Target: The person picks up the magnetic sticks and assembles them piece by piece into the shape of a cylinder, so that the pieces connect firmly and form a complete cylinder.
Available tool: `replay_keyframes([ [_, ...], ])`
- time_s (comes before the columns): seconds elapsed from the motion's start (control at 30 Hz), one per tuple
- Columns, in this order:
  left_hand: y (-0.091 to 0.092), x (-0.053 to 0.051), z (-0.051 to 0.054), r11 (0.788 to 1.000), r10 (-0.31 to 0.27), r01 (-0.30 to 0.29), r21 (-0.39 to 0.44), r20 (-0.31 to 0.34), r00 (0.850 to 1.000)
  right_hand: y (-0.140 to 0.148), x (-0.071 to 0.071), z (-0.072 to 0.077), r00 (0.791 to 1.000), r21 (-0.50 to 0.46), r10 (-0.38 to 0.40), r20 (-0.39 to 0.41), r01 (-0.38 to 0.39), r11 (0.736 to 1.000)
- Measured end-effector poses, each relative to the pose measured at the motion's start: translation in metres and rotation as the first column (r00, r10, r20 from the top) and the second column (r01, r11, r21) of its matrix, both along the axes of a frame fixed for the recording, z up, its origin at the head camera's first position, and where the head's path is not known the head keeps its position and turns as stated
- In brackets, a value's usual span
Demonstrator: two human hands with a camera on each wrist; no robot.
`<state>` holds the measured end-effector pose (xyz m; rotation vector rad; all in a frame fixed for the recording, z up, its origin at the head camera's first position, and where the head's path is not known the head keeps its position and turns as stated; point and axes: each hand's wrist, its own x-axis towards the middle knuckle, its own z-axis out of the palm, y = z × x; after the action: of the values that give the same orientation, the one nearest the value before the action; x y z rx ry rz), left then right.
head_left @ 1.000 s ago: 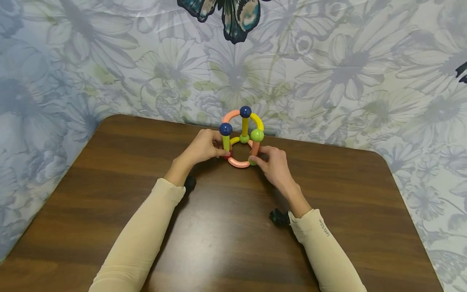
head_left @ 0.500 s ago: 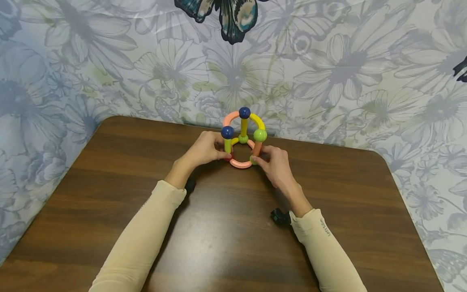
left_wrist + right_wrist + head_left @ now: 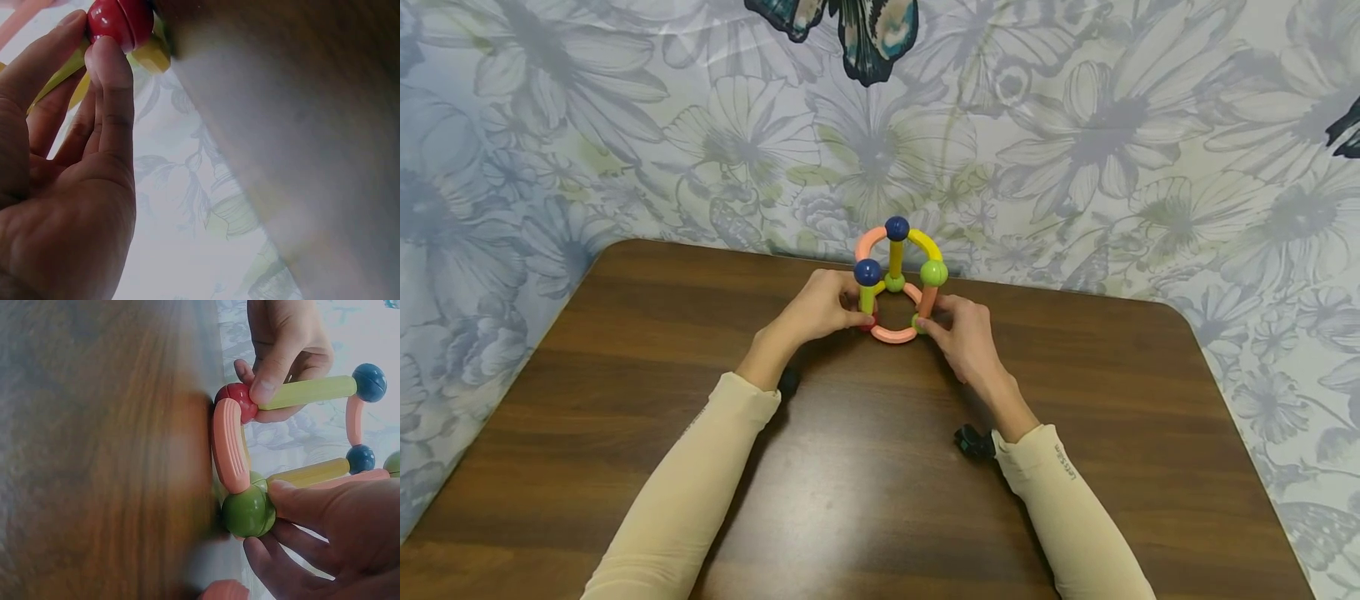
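Observation:
A small frame of magnetic balls and rods stands on the table. In the head view, my left hand [image 3: 820, 308] pinches the red ball [image 3: 119, 25] at its base, under the light green upright rod [image 3: 309, 392]. My right hand [image 3: 964, 333] pinches the green ball [image 3: 249, 512] at the foot of the orange upright rod [image 3: 928, 302]. A pink curved rod [image 3: 892, 335] joins these two balls. On top are a left blue ball [image 3: 867, 272], a rear blue ball [image 3: 897, 227] and a green ball [image 3: 933, 272], linked by pink [image 3: 869, 242] and yellow [image 3: 927, 243] curved rods.
The brown table [image 3: 850, 500] meets a flower-patterned wall covering [image 3: 1075, 125] close behind the frame. Each wrist wears a small black camera [image 3: 973, 442]. A pink piece [image 3: 225, 590] shows at the right wrist view's lower edge; I cannot tell whether it is attached.
The frame has turned slightly: its front balls sit a little farther right, its rear blue ball a little left. Both hands keep their hold, and the head view has shifted slightly.

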<state>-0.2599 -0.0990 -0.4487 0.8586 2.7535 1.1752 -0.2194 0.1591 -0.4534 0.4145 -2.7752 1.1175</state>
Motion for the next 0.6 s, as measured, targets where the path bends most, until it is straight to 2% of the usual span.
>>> replay_keyframes([
  [0.33, -0.001, -0.001, 0.001, 1.0, 0.014, -0.014, -0.013, 0.002, 1.0, 0.002, 0.0, 0.001, 0.999, -0.035, 0.005, 0.036, -0.003, 0.999],
  [0.6, -0.003, -0.001, 0.0, 0.999, -0.033, 0.033, 0.004, 0.043, 0.999, 0.017, 0.012, 0.006, 1.0, -0.053, -0.007, 0.02, 0.008, 0.999],
])
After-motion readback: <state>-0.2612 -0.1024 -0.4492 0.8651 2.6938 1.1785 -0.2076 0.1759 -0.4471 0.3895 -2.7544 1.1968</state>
